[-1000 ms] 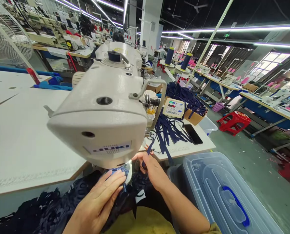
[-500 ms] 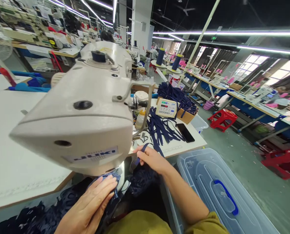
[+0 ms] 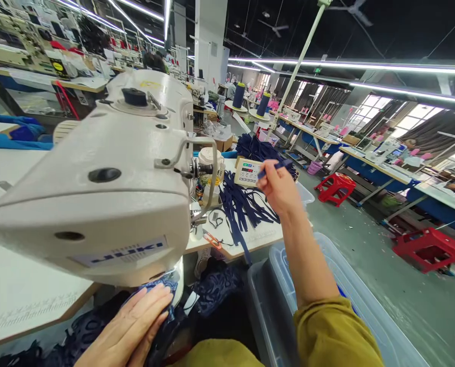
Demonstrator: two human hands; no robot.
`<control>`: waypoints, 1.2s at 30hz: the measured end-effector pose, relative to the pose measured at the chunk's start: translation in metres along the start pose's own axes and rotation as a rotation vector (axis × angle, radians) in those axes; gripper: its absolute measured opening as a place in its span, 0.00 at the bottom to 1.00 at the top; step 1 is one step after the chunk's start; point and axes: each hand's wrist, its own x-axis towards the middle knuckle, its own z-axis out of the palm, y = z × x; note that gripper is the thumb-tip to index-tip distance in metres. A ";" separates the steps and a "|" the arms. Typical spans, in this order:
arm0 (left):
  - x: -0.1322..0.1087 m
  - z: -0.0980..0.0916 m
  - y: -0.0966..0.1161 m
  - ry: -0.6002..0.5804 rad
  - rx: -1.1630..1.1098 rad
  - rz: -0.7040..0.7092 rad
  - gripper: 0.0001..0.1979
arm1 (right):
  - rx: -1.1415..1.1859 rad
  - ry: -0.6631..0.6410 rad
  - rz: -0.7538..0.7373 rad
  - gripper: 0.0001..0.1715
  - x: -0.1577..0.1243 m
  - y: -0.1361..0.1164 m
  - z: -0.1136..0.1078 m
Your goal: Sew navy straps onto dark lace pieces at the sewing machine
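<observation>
My left hand (image 3: pixel 135 321) lies flat, fingers stretched out, on blue patterned fabric (image 3: pixel 166 280) under the head of a white sewing machine (image 3: pixel 97 199). My right hand (image 3: pixel 279 186) is raised in front of the machine's control panel (image 3: pixel 246 172), its fingers closed on a short navy fabric strip (image 3: pixel 284 164). Below and left of that hand, a bunch of navy strips (image 3: pixel 243 206) is spread on the tabletop. Dark patterned fabric (image 3: pixel 218 288) hangs below the table edge.
Orange thread snips (image 3: pixel 212 239) lie near the table's front edge. At right stands a clear plastic bin (image 3: pixel 327 255) with a lid. More navy strips (image 3: pixel 256 148) are heaped behind the panel. Red stools (image 3: pixel 336 187) and other sewing tables stand across the floor.
My right hand has moved up and away from beside the machine, carrying a navy strip. Orange snips now show where it was. The left hand stays on the fabric; the view has shifted right.
</observation>
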 end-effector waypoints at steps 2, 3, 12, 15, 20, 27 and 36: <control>0.005 -0.007 0.002 -0.014 -0.001 0.000 0.22 | 0.059 -0.213 0.282 0.17 -0.053 0.007 0.020; 0.008 -0.010 0.005 -0.017 -0.012 -0.004 0.21 | 0.074 -0.294 0.379 0.16 -0.079 0.011 0.029; 0.016 -0.024 0.008 -0.061 -0.112 -0.078 0.17 | -0.189 -0.560 0.480 0.10 -0.163 0.063 0.093; 0.019 -0.025 0.007 -0.090 -0.096 -0.022 0.17 | -0.229 -0.558 0.451 0.10 -0.161 0.069 0.097; 0.027 -0.027 0.012 -0.071 -0.042 0.057 0.18 | -0.176 -0.535 0.462 0.09 -0.161 0.067 0.098; 0.036 -0.028 0.017 -0.066 0.042 0.160 0.19 | -0.051 -0.508 0.532 0.07 -0.159 0.071 0.101; 0.035 -0.027 0.023 -0.036 0.069 0.142 0.19 | -0.052 -0.404 0.469 0.07 -0.166 0.073 0.105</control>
